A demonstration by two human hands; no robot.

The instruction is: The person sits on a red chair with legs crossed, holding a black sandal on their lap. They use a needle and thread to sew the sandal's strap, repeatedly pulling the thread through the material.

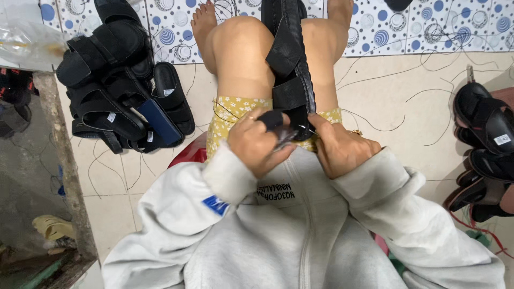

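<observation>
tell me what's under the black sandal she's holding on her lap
Under the black sandal lie bare knees and yellow floral shorts. Its near end is covered by the left hand and right hand.

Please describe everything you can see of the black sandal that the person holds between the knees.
The black sandal lies lengthwise between the person's bare knees, its far end toward the top of the picture and its near end at the lap. It looks like dark fabric or synthetic straps on a thick black sole. Wide straps cross it. The left hand holds one strap end at the near end; the right hand pinches the sandal's near edge, where a thin thread shows. Both knees press its sides.
</observation>
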